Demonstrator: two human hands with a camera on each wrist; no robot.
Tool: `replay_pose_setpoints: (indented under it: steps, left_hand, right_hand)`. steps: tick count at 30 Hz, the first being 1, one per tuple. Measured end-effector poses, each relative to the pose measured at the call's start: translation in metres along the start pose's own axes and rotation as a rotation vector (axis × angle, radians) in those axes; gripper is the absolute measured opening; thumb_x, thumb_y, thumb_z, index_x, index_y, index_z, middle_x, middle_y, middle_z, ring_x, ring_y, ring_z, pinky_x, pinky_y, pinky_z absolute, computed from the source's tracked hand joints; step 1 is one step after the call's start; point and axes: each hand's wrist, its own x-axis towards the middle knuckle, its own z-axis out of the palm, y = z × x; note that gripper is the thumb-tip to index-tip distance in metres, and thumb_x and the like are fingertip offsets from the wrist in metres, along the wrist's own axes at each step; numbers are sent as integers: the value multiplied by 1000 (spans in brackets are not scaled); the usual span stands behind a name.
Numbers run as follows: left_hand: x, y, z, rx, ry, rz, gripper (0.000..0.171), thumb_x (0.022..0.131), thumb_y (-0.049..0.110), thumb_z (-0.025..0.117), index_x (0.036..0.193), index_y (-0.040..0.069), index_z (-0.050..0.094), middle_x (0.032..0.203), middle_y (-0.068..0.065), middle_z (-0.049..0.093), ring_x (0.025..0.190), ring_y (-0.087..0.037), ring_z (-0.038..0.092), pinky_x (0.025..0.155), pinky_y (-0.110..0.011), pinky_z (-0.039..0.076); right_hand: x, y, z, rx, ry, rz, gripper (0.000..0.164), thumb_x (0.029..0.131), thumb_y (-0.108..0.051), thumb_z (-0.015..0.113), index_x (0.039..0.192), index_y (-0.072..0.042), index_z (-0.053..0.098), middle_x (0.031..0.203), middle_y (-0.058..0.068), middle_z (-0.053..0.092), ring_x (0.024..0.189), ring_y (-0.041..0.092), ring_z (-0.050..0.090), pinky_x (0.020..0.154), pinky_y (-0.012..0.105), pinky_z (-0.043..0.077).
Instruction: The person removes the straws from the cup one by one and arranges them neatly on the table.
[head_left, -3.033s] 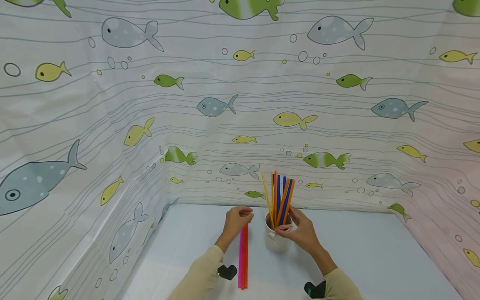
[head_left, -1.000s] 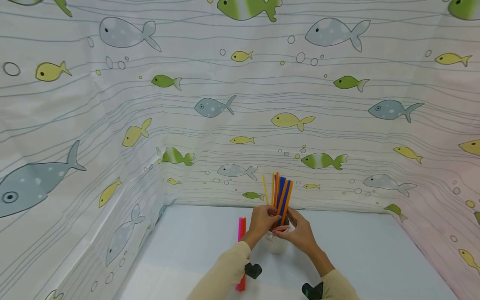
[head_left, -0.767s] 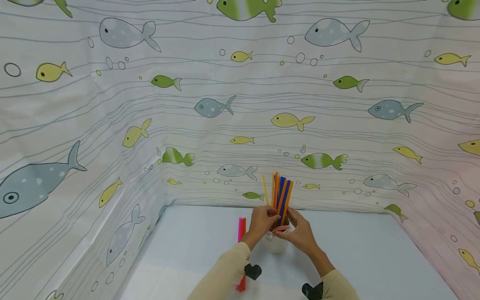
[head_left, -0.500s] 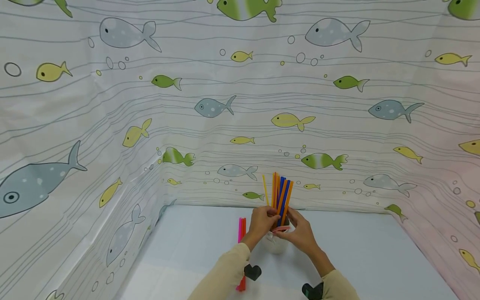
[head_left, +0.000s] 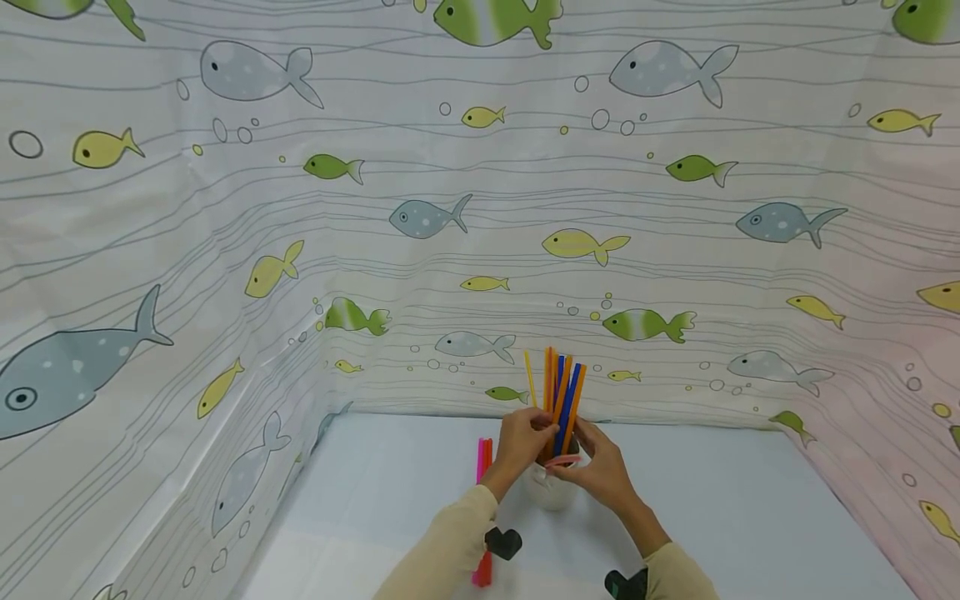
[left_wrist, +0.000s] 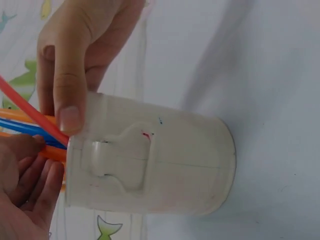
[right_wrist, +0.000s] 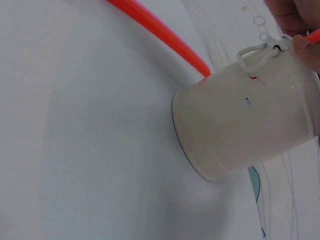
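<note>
An off-white canister (head_left: 551,493) stands on the table, full of orange, blue and yellow straws (head_left: 572,408). My right hand (head_left: 606,477) grips its rim from the right. In the left wrist view, that hand's thumb presses near the rim, close to a red straw (left_wrist: 31,107) that slants out. My left hand (head_left: 519,443) reaches over the mouth from the left and pinches among the straws. Its thumb lies by an orange straw (left_wrist: 55,153) and a blue straw (left_wrist: 30,128). A clasp (left_wrist: 102,157) shows on the canister's front.
Pink and red straws (head_left: 483,575) lie side by side on the white table (head_left: 375,492), left of the canister and partly under my left sleeve. Fish-patterned cloth (head_left: 480,317) walls in the table's back and sides.
Since three seconds ago, my left hand has moved right, from the straws on the table to those in the canister. Over the last second, straws at its fingers have shifted slightly. My right hand has stayed.
</note>
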Motion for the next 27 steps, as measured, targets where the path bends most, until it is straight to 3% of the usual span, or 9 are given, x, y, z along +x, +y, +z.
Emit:
replay_pose_setpoints:
  steps: [11,21,27]
  left_hand:
    - [10,22,-21,-84,43,-23,18,87,16,75,101,5,74,89,1,73,78,-8,67,70,-20,56]
    - [27,25,-41,-149,92,48,19,87,17,75,101,4,74,87,-2,73,77,-11,69,70,-22,57]
    - [38,34,-58,-135,115,84,21,88,17,74,103,2,73,90,-5,73,79,-13,69,68,-20,56]
  right_hand:
    - [-1,-3,1,-29,6,25,97,67,-35,90,149,-14,41,143,7,49,133,32,44,103,41,38]
    - [-1,-4,0,-21,-2,41,98,68,-34,89,149,-12,40,142,8,50,134,30,43,103,39,38]
    - [-1,-4,0,-28,5,32,99,67,-34,90,149,-11,39,142,10,50,133,32,44,102,39,39]
